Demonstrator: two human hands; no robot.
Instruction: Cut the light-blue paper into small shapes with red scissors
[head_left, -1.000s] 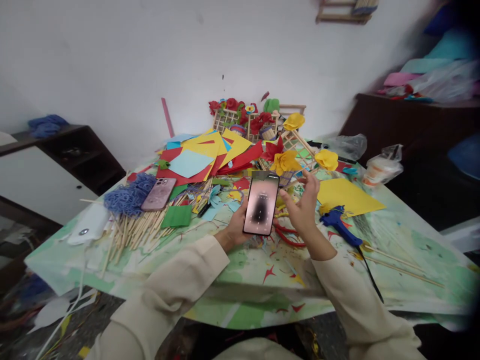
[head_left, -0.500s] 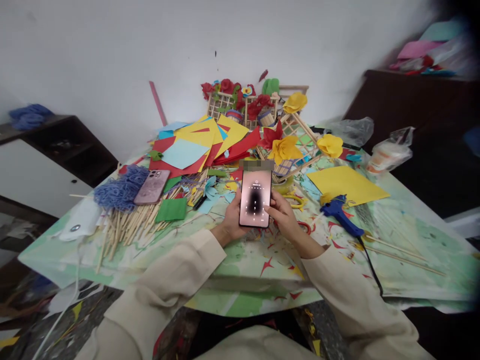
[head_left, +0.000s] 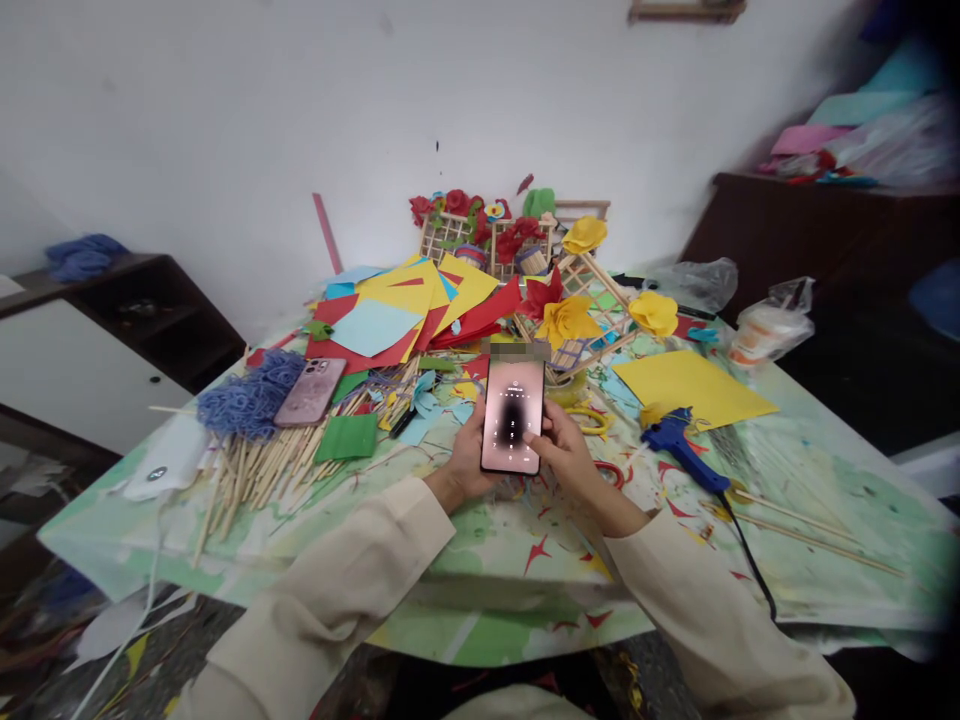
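Observation:
A smartphone (head_left: 514, 410) with a lit number keypad on its screen stands upright in the middle of the head view, above the table's front part. My left hand (head_left: 470, 455) is wrapped round its left side and lower edge. From the right, my right hand (head_left: 568, 450) grips the phone's other side, and its thumb lies over the right part of the keypad. The fingers behind the phone are hidden. Just right of my right hand lie red-handled scissors (head_left: 613, 472) and a yellow ring-shaped handle (head_left: 596, 422).
Coloured paper sheets (head_left: 375, 325), wooden sticks (head_left: 247, 480), blue yarn (head_left: 251, 395) and a pink phone (head_left: 310, 390) lie to the left. At the right are a blue glue gun (head_left: 686, 450) with its cord, yellow paper (head_left: 694, 388) and a bagged cup (head_left: 765, 330). Paper flowers on stick lattices (head_left: 450, 235) stand behind.
The whole scene sits slightly lower in the picture, as the head has tilted up a little. Both hands still hold the phone, and the right thumb stays at the keypad.

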